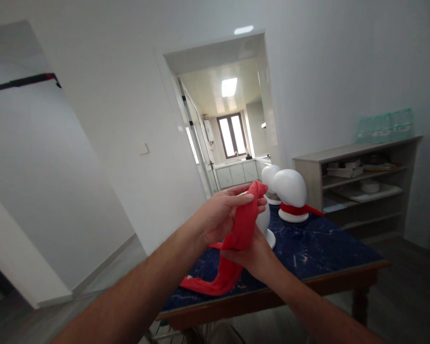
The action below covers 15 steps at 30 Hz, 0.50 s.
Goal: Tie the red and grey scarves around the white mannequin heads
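Note:
A red scarf hangs between my two hands above the near part of the table. My left hand is closed on its upper end, thumb on top of the cloth. Lower down, my right hand grips the folded cloth, its fingers partly hidden behind it. The loose lower part of the scarf droops toward the tabletop on the left. Just behind my hands stands a white mannequin head, mostly covered from view. To its right, another white mannequin head has a red scarf around its neck.
A third white mannequin head stands farther back on the dark blue marbled table. At the right wall is an open shelf unit with bottled water on top. A doorway behind the table shows a kitchen.

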Each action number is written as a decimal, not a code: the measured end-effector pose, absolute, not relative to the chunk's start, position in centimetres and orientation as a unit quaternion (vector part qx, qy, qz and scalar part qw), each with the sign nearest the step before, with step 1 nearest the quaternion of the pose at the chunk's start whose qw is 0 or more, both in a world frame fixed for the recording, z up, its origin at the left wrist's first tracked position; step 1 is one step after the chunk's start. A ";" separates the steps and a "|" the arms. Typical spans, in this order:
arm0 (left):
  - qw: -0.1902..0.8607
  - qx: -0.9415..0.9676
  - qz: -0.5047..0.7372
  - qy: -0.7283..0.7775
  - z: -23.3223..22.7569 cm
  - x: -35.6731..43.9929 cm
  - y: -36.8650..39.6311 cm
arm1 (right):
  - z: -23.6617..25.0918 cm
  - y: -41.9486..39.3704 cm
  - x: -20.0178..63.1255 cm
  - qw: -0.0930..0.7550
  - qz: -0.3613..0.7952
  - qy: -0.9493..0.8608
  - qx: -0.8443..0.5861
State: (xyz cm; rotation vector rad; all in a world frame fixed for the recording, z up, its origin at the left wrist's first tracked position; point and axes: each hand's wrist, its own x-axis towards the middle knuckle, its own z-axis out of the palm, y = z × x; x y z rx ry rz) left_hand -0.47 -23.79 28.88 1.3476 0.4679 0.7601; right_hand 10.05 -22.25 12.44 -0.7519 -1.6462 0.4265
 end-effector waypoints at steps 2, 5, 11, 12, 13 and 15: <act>0.702 0.597 0.337 0.192 29.5 0.4 -24.6 | 12.3 -21.7 9.9 0.619 0.185 -0.680 -0.347; 0.708 0.606 0.314 0.180 30.6 1.0 -25.1 | 11.8 -21.4 11.1 0.614 0.183 -0.658 -0.397; 0.651 0.680 0.279 0.190 32.8 1.2 -24.7 | 11.1 -22.7 16.4 0.586 0.273 -0.663 -0.377; 0.631 0.697 0.278 0.195 33.2 1.2 -24.6 | 11.1 -23.1 17.5 0.582 0.301 -0.659 -0.368; 0.608 0.716 0.278 0.201 33.5 1.2 -24.4 | 11.2 -23.6 18.6 0.582 0.326 -0.649 -0.365; 0.563 0.746 0.283 0.214 34.1 1.1 -24.0 | 11.3 -24.3 20.7 0.587 0.348 -0.628 -0.373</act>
